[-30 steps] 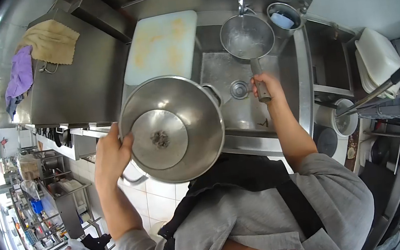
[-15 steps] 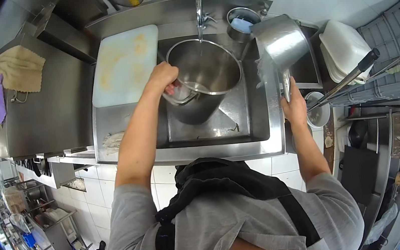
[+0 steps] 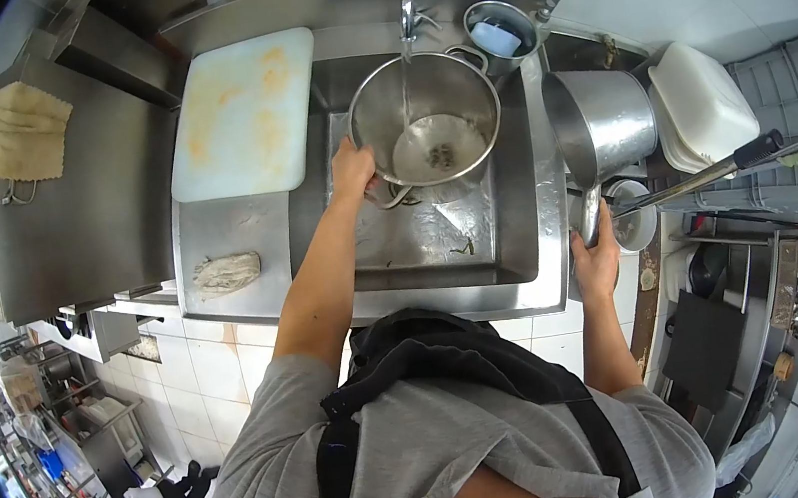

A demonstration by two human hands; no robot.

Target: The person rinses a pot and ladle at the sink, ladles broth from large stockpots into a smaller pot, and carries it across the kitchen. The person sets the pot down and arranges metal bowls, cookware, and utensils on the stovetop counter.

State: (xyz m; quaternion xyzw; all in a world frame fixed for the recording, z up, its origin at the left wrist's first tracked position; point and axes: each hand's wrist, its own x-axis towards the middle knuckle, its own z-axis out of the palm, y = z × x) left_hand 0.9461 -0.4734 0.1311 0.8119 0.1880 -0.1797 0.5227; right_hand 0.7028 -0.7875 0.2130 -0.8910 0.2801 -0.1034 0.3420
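Currently, left hand (image 3: 354, 167) grips pot (image 3: 461, 105); water (image 3: 404, 97) from tap (image 3: 407, 8) runs in, dark residue (image 3: 441, 156) not yet cleared from base. Right hand (image 3: 597, 260) grips saucepan (image 3: 612, 120) by its handle (image 3: 591, 206).

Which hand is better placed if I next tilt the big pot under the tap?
Probably the left hand: it grips the big pot, which is under the tap. The right hand is occupied, holding the saucepan off to the right.
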